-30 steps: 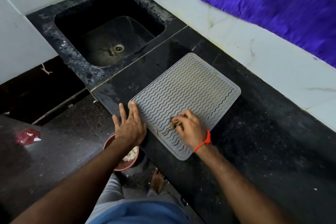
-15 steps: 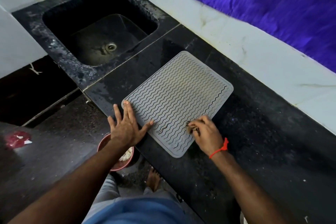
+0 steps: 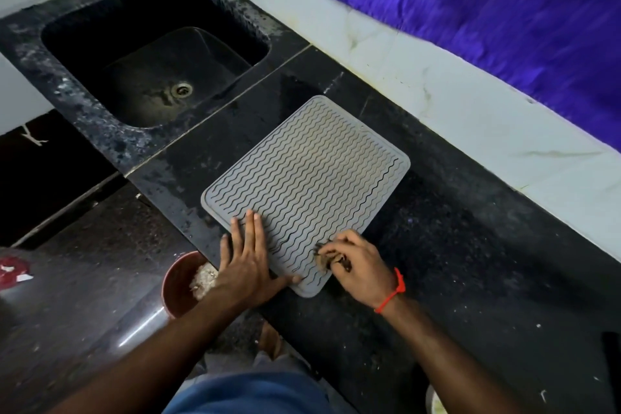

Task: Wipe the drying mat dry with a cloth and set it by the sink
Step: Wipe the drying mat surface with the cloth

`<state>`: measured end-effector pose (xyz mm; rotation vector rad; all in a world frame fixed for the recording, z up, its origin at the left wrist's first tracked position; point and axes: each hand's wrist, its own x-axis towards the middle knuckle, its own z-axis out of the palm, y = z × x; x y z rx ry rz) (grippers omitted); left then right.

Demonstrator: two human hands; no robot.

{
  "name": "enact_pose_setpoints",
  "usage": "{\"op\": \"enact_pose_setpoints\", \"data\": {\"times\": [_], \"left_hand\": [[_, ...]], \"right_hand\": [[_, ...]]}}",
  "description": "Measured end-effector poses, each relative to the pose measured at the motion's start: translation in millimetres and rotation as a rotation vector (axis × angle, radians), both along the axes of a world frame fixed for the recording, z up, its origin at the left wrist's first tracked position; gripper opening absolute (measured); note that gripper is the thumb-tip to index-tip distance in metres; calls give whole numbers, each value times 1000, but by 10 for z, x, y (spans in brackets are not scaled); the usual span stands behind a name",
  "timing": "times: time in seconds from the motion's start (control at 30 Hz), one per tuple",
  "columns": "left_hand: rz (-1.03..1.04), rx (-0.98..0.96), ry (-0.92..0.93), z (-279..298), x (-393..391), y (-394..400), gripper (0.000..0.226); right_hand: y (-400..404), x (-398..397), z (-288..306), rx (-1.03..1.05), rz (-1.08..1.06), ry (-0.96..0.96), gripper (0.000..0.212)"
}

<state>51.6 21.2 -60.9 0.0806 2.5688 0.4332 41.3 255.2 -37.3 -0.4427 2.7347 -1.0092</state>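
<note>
Left hand (image 3: 247, 262) is lying flat and spread wide, released, pressing the near left corner of the drying mat (image 3: 307, 188) onto the black countertop (image 3: 453, 262) at frame centre. That counter is running from the lower right up toward the dark sink (image 3: 158, 67), which is sitting in the upper left, just past a seam from the mat's far corner. Purple fabric (image 3: 487, 10) is hanging across the upper right above the white backsplash (image 3: 437, 94). Grey and wavy-ridged, the mat is lying flat and angled. Right hand (image 3: 358, 265), red thread (image 3: 391, 292) at the wrist, is clenching a small dark cloth (image 3: 331, 259) against the mat's near right edge. A reddish bowl (image 3: 184, 282) is showing below the counter's edge.
</note>
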Motion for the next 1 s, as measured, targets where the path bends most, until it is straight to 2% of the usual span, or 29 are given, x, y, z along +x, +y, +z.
{"op": "enact_pose_setpoints", "data": {"times": [0.17,0.27,0.53,0.67,0.77,0.87,0.93,1.0], "left_hand": [[-33,-92,-19,-44,-26,59,144],[-42,-103,-32,-48,-28,56,142],[-74,-150,-31,-24,-36,73,146],[-74,-190,14,-40,-10,64,141],[-76,-168,52,-24,0,48,141],[-100,-141,52,-57,-5,-33,128],[-118,-147,99,-36,-31,-53,121],[-156,-153,124,49,-98,-82,115]], "right_hand": [[21,-67,-176,152,339,130,30],[232,-388,-198,181,345,171,32],[1143,-1564,-133,334,-8,184,34],[1440,-1976,-69,350,-344,196,31],[1593,-2013,131,147,-707,193,29],[1625,-1872,284,-120,-906,177,24],[1584,-1742,301,-548,-1030,31,13],[1537,-1626,246,-929,-1070,-168,16]]}}
